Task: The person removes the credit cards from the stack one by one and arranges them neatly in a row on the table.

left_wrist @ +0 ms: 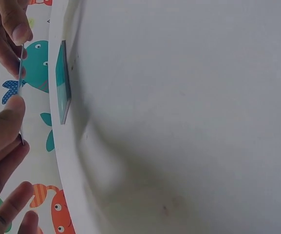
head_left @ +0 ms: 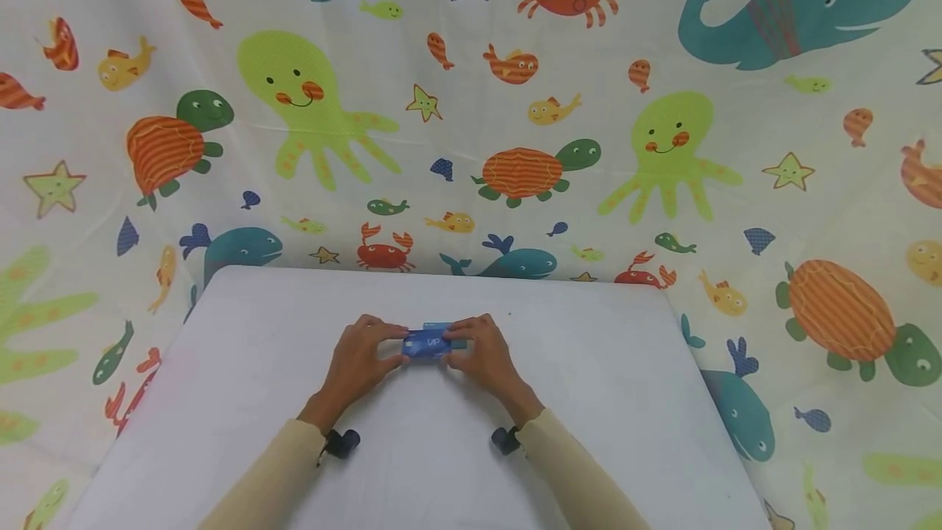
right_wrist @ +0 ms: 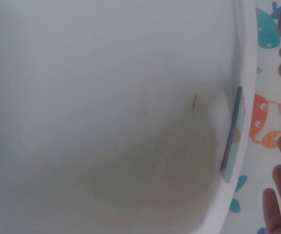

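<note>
A blue bank card [head_left: 427, 343] with light lettering is held level between my two hands in the head view. My left hand [head_left: 359, 360] pinches its left end between thumb and fingers, and my right hand [head_left: 482, 355] pinches the right end. Both wrist views show this thin card [left_wrist: 20, 78] edge-on, raised above the table. Beneath and slightly beyond it lies a flat teal-blue stack [left_wrist: 62, 83] with a dark lower edge, partly hidden by the card and right hand in the head view.
The white table [head_left: 589, 399] extends around both forearms. Behind it hangs a curtain [head_left: 456, 121] printed with sea animals. Dark wrist-worn cameras [head_left: 343, 443] sit at both cuffs.
</note>
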`<action>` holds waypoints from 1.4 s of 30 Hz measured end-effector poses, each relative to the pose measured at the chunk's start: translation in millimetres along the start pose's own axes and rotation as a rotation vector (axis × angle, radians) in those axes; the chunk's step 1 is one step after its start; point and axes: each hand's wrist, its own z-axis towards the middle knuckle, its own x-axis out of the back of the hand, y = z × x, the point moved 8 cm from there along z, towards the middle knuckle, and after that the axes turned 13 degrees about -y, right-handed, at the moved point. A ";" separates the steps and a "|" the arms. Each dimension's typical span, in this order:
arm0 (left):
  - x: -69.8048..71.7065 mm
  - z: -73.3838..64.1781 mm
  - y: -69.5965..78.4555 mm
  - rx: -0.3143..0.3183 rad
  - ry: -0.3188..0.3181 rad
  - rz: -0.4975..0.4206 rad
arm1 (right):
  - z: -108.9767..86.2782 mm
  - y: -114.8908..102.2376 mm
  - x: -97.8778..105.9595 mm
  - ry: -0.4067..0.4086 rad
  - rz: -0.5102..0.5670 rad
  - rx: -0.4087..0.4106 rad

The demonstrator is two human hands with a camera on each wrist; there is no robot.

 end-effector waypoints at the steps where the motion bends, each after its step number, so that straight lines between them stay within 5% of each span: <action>1: 1.0 -1.3 -0.2 -0.003 0.000 0.000 | -0.2 -1.6 -0.4 0.001 0.000 0.003; 19: 15.6 -29.0 -11.6 0.007 -0.009 0.032 | -3.8 -24.4 -22.8 -0.017 -0.003 0.056; 42: 35.9 -56.3 -29.5 0.001 0.004 0.079 | 2.1 -49.8 -54.8 -0.048 -0.039 0.029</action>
